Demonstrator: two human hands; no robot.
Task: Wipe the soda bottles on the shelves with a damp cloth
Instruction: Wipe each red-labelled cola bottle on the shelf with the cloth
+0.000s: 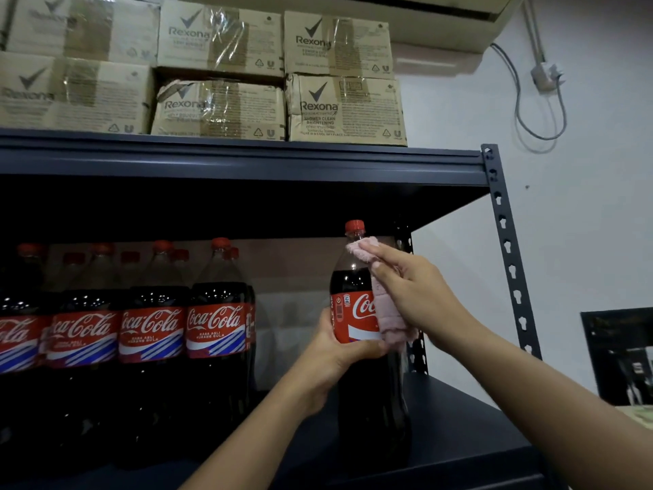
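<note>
Gripped by the left hand, red-labelled cola bottle (cloth pressed on).

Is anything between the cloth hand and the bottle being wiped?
Nothing but the pink cloth itself: the right hand presses it against the bottle, which the left hand grips at the label, apart from the other bottles.

Six taped cardboard boxes marked Rexona sat two high on the top shelf of a dark metal rack. Its punched upright ran down the right side. On the white wall behind, grey cables looped below a socket, beside an air conditioner. A dark framed picture leaned low at the right.
</note>
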